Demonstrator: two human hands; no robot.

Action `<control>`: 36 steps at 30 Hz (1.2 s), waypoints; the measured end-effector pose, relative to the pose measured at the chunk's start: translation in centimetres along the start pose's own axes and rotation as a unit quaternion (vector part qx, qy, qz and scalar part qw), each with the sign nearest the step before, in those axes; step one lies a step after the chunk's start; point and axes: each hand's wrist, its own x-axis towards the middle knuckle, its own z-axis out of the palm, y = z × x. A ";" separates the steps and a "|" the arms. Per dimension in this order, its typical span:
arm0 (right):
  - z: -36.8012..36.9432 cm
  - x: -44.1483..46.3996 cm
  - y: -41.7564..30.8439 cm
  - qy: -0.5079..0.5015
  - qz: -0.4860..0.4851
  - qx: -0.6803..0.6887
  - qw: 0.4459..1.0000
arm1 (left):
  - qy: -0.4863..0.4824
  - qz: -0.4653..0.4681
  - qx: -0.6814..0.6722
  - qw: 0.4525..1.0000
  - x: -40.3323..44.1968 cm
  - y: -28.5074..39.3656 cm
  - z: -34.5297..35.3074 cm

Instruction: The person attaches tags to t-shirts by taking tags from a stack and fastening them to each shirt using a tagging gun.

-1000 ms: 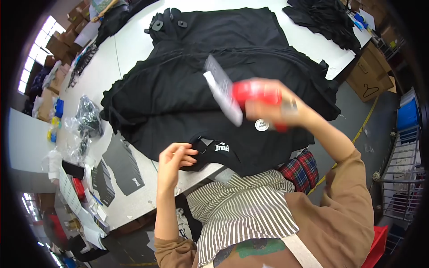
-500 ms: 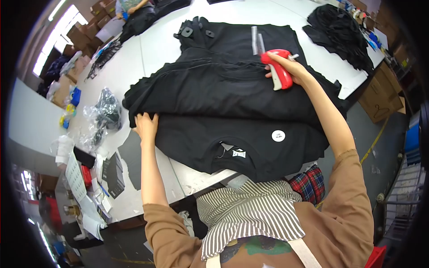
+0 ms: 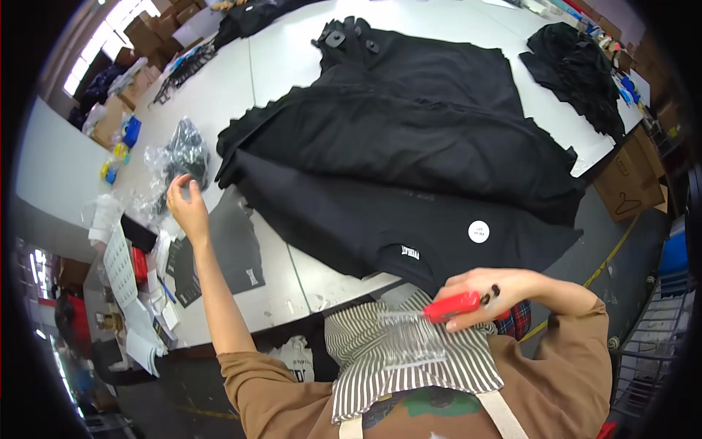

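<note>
My right hand [image 3: 486, 293] is wrapped round a red tagging gun [image 3: 452, 306], held low in front of the striped apron cloth. A strip of clear plastic fasteners [image 3: 415, 347] hangs from the gun. Out to the left, my left hand [image 3: 190, 212] has its fingers apart and holds nothing. Its fingertips overlap a clear plastic bag [image 3: 189, 139] with dark contents; whether they touch, I cannot tell. A black T-shirt [image 3: 344, 219] with a round white sticker [image 3: 479, 232] and a white neck print lies nearest me, below a pile of folded black garments [image 3: 409, 135].
Dark grey printed sheets [image 3: 227, 245] lie at the table's left front. Papers and a list [image 3: 121, 267] sit beyond them. Another heap of black clothing [image 3: 570, 73] rests at the far right. A cardboard box [image 3: 630, 175] stands beside the table, and a wire rack [image 3: 643, 366] at lower right.
My left hand has let go of the black garment's edge and moved left to the plastic bag. My right hand has brought the tagging gun down towards me. The front T-shirt has shifted and twisted rightward.
</note>
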 end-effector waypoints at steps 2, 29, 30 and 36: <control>1.5 0.5 -0.2 -0.086 0.082 -0.045 0.992 | 0.004 -0.022 -0.012 1.000 -2.7 -0.4 -1.9; 8.8 19.0 -2.8 0.085 -0.223 0.057 0.969 | 0.043 -0.413 -0.362 0.835 -17.3 -3.9 -13.5; 9.2 19.8 -3.0 0.101 -0.226 -0.015 0.969 | -0.061 -0.380 -0.307 0.870 -17.2 0.4 -14.2; 10.0 22.1 -2.9 0.144 -0.223 -0.135 0.955 | -0.155 -0.386 -0.339 0.844 -17.7 10.6 -14.7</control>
